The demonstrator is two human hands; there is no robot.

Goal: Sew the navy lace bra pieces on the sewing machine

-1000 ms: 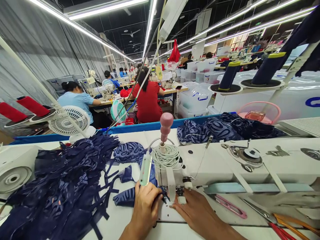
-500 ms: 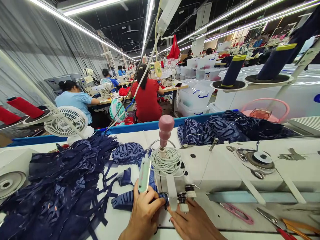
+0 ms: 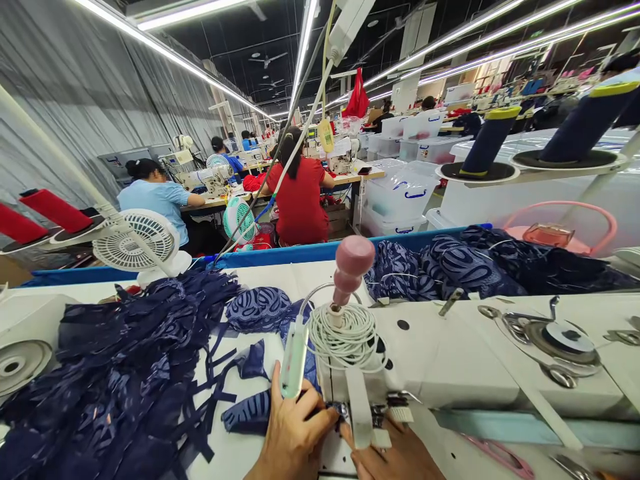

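Observation:
Navy patterned fabric (image 3: 311, 368) lies at the left of the sewing machine head (image 3: 334, 381), and a small dark edge of it shows by the presser foot (image 3: 342, 409). My left hand (image 3: 295, 430) is closed at this fabric, index finger bent toward the foot; its thumb side is partly hidden. On the machine bed, just right of the foot, my right hand (image 3: 400, 455) has its fingers stretched out, partly covered by the machine's white front bar (image 3: 359, 407). A small lamp (image 3: 294, 357) hangs over my left hand.
A heap of navy cut pieces (image 3: 120, 373) covers the left of the table. Moulded patterned cups (image 3: 257, 308) lie behind my left hand. Pink-handled snips (image 3: 500, 455) and scissors (image 3: 573, 467) rest at the right. Co-workers sit at machines ahead, one in a red top (image 3: 300, 200).
The view has shifted, so the machine stands further right and a little nearer. My right hand's fingers have bent in slightly behind the front bar. My left hand stays by the presser foot.

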